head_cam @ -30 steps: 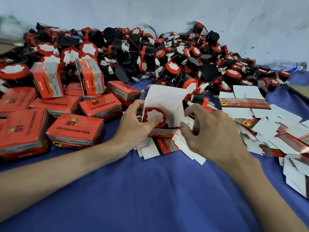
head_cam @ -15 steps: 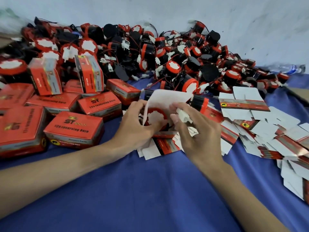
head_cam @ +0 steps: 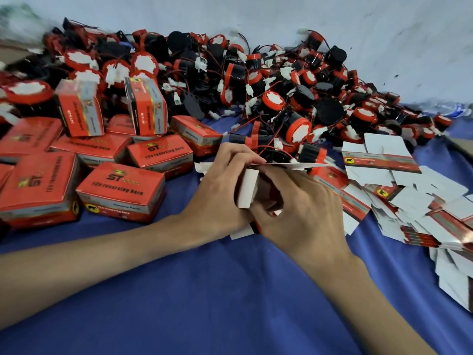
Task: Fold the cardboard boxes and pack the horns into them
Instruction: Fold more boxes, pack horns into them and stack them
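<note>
I count about ten folded boxes (head_cam: 120,190) at left, flat blanks (head_cam: 409,198) too overlapped to count at right, and a horn pile (head_cam: 256,93) beyond counting behind. My left hand (head_cam: 220,198) and right hand (head_cam: 304,213) meet mid-table, both gripping the half-folded box (head_cam: 247,188), its flap level. Bare blue table (head_cam: 204,303) lies near me.

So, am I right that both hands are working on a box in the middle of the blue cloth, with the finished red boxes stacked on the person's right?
Not quite: the head view shows the finished red cardboard boxes on the person's left; flat unfolded box blanks lie on the right. Otherwise yes: the left hand and right hand grip a partly folded box over the blue cloth.
</note>
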`<state>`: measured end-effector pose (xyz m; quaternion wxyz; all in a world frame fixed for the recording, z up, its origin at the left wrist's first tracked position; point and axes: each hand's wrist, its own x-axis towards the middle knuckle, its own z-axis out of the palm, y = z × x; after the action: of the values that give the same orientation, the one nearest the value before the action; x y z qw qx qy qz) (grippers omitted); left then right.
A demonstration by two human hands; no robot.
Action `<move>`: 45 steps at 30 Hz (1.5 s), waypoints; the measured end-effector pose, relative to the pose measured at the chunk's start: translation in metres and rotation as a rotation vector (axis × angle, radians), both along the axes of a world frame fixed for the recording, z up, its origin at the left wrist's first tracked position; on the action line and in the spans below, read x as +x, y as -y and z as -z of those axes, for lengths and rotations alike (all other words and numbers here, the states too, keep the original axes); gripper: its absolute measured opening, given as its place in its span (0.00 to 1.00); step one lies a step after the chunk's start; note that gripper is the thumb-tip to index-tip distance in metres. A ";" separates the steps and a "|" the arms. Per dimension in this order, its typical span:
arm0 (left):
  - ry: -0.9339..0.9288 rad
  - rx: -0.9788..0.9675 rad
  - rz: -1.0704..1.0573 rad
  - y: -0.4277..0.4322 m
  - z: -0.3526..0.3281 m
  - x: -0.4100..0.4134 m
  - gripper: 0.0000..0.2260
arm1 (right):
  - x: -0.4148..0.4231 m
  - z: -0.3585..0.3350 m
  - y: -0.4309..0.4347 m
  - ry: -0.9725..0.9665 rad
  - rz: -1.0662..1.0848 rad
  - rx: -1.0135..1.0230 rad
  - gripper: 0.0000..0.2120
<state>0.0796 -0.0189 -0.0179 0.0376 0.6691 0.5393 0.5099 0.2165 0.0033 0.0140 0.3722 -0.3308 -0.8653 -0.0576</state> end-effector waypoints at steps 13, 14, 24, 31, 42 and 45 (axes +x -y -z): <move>0.211 -0.110 0.020 -0.006 0.006 -0.002 0.24 | -0.004 0.005 -0.001 0.222 0.065 -0.062 0.23; 0.201 -0.107 0.020 -0.007 0.006 -0.003 0.24 | -0.005 0.006 0.000 0.257 0.050 -0.061 0.23; -0.131 0.053 -0.004 -0.005 0.008 -0.002 0.24 | -0.004 0.008 0.001 0.069 -0.094 -0.196 0.17; -0.078 0.005 0.030 -0.003 0.005 -0.001 0.26 | -0.003 0.006 0.002 0.117 -0.010 -0.147 0.14; 0.078 -0.092 0.050 -0.006 0.007 -0.002 0.26 | -0.005 0.011 -0.004 0.030 -0.132 -0.163 0.14; 0.131 -0.115 0.070 -0.006 0.007 -0.002 0.26 | -0.005 0.008 -0.001 0.062 -0.157 -0.174 0.17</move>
<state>0.0779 -0.0130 -0.0245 0.1289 0.6495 0.5405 0.5189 0.2116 0.0040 0.0060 0.3187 -0.2912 -0.9013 0.0368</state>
